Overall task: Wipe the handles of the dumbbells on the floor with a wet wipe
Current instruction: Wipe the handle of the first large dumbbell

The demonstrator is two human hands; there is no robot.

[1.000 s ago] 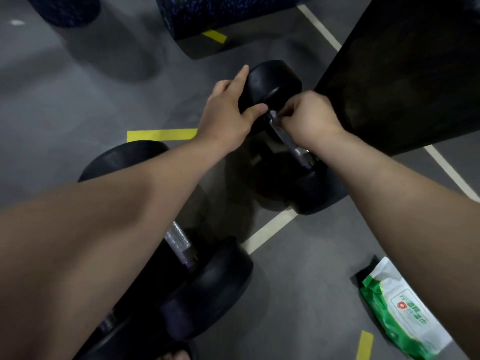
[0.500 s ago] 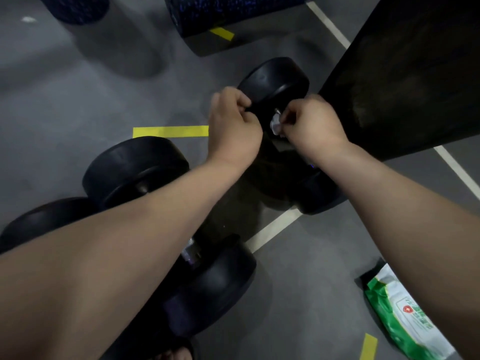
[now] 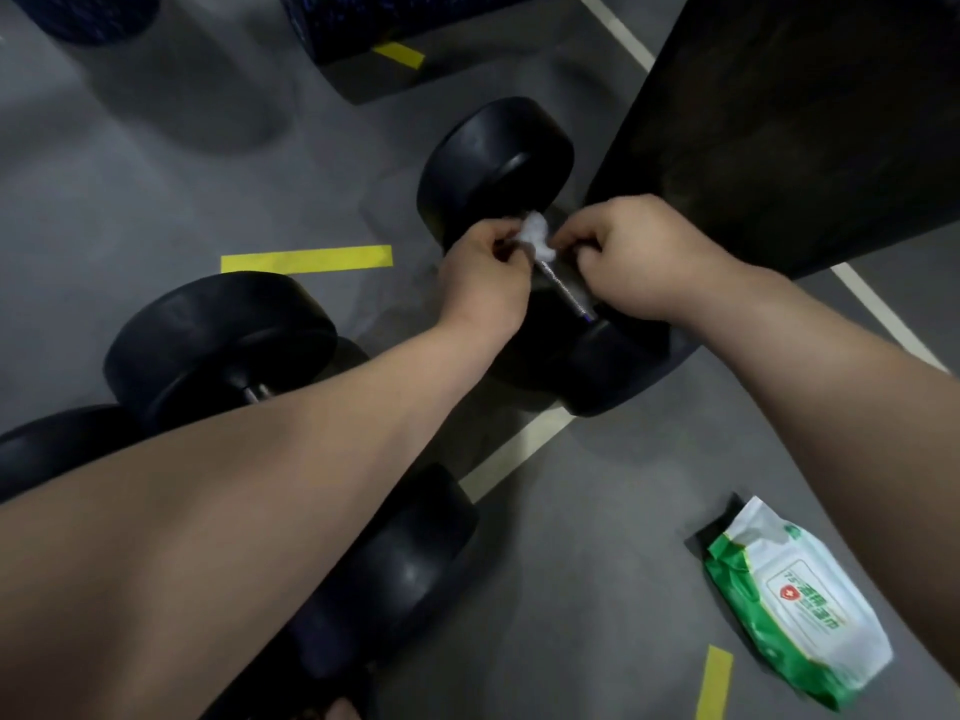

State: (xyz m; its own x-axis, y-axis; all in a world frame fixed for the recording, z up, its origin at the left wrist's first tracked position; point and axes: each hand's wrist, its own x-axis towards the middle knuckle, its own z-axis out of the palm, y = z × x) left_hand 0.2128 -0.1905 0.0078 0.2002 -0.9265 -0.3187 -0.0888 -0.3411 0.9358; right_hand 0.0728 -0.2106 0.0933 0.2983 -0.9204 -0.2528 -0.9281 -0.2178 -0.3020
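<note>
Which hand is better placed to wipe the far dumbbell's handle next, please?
Probably the right hand: it and the left hand both pinch the wet wipe, but it lies alongside the bare handle.

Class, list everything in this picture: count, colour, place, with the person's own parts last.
far dumbbell: one, black, centre, beneath the hands
near dumbbell: one, black, lower left, behind the left forearm
weight end: one, black, left edge
wet wipe: one, white, between both hands
wipe pack: one, green-white, floor, lower right
tape strips: three, yellow, floor
floor lines: several, white, floor
dark panel: one, black, upper right
speckled blocks: two, dark blue, top edge
left hand: one, fingers pinch the wipe
right hand: one, fingers pinch the wipe
</note>
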